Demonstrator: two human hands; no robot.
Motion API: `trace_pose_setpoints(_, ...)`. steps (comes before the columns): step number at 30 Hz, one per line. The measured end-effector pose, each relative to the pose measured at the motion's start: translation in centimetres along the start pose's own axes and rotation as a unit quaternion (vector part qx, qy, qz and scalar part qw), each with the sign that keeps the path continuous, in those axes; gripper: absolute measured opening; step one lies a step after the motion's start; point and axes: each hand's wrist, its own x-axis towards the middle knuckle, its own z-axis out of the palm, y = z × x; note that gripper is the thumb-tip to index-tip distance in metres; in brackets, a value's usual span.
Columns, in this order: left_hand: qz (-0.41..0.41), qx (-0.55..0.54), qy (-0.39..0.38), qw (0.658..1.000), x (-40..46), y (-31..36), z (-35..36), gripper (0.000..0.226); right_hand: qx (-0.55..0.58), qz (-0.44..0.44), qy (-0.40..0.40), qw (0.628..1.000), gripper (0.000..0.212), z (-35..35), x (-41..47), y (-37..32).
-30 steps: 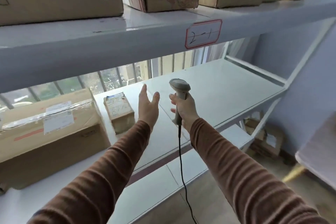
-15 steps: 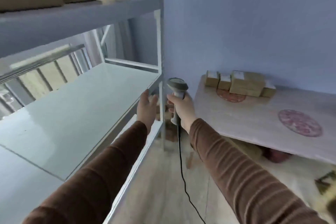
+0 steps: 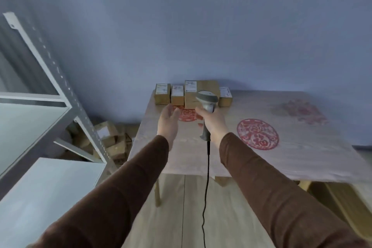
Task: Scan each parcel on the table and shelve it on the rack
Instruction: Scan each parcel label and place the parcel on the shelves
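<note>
- A plain blue-grey wall (image 3: 201,26) filled the upper half of the view, softly and evenly lit.
- Pale wood-plank flooring (image 3: 221,217) lay below.
- Loose cardboard boxes (image 3: 108,137) sat heaped on the floor in the corner.
- A cloth with red round motifs (image 3: 257,136) covered the tabletop.

matt brown cardboard is seen on the parcels (image 3: 202,94), each faced with a white paper label. the worktop (image 3: 281,159) is covered by a pale, smooth cloth printed with red roundels. the scanner (image 3: 207,102) is moulded in grey plastic with a dull sheen, trailed by a black rubbery cable (image 3: 206,197). the rack (image 3: 66,94) is formed of painted grey metal with smooth, faintly glossy white shelves. the floor (image 3: 211,217) is laid in light matt wood. the sleeves (image 3: 271,193) are of ribbed brown knit.
</note>
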Motion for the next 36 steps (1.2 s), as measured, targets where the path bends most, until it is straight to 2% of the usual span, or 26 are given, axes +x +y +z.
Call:
trace_pose_setpoints(2, -0.014, 0.002, -0.009, 1.0, 2.1, 0.0, 3.1, 0.053, -0.007, 0.005, 0.022, 1.0, 0.03, -2.6, 2.9, -0.2)
trace_pose_setpoints(5, -0.029, 0.008, -0.03, 0.999, 5.3, -0.2, 7.5, 0.054, -0.024, -0.002, 0.061, 0.998, 0.017, -6.3, 7.1, -0.5)
trace_pose_setpoints(9, -0.042, 0.014, -0.07, 0.997, 10.0, -1.0, 12.8, 0.056, -0.05, -0.001, 0.106, 0.993, 0.025, -10.5, 12.9, -1.0)
trace_pose_setpoints(15, -0.064, 0.009, -0.125, 0.99, 18.3, -2.2, 20.4, 0.056, -0.079, -0.001, 0.152, 0.985, 0.018, -14.8, 21.7, -1.8)
trace_pose_setpoints(18, -0.077, 0.014, -0.141, 0.987, 21.8, -2.6, 24.0, 0.056, -0.083, 0.015, 0.165, 0.983, 0.026, -16.5, 25.5, -1.7)
trace_pose_setpoints(22, -0.099, 0.014, -0.164, 0.981, 25.1, -3.9, 28.0, 0.058, -0.067, 0.036, 0.164, 0.983, 0.024, -18.5, 30.2, -0.9)
trace_pose_setpoints(30, -0.14, 0.058, -0.08, 0.985, 32.5, -7.1, 35.1, 0.063, -0.083, 0.08, 0.108, 0.987, 0.025, -20.7, 40.8, 2.9)
trace_pose_setpoints(36, -0.161, 0.117, 0.009, 0.98, 38.1, -10.2, 38.9, 0.056, -0.091, 0.12, 0.053, 0.987, 0.021, -21.4, 48.1, 7.2)
